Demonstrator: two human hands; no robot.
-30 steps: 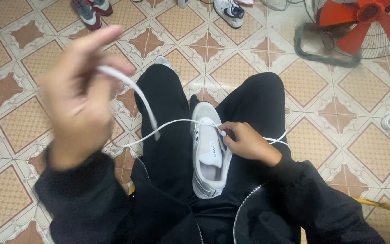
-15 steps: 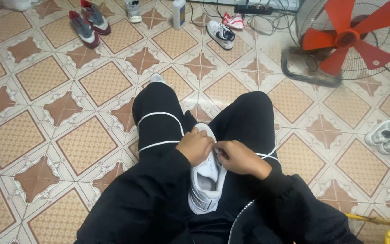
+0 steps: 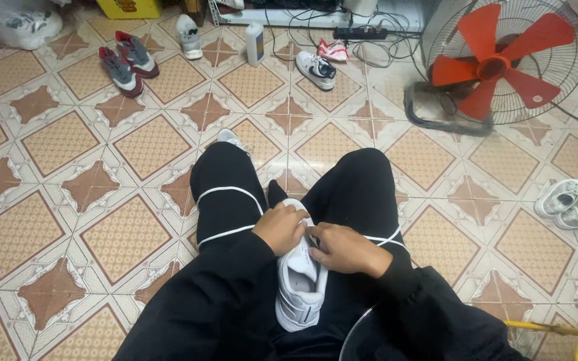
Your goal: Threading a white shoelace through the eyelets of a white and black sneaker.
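White leather, the sneaker [image 3: 300,284] lies in the lap between the black-trousered knees, toe toward six o'clock. The left hand [image 3: 280,227] curls over its collar from nine o'clock, fingers bent down against the upper. The right hand [image 3: 342,249] closes in from three o'clock, fingertips pinched at the eyelets, probably on the white lace [image 3: 229,212], though the pinch itself is too small to be sure of.

That lace loops loosely across both thighs; I judge that a hard tug could snag it on a knee or pull it unevenly through the eyelets, and the shoe, resting only on the legs, could slide off.

At twelve o'clock a yellow box [image 3: 130,7] sits against the wall, and just right of it a small white bottle [image 3: 255,44] stands on the tiles. At ten o'clock lies a clear plastic bag [image 3: 16,25] with shoes inside.
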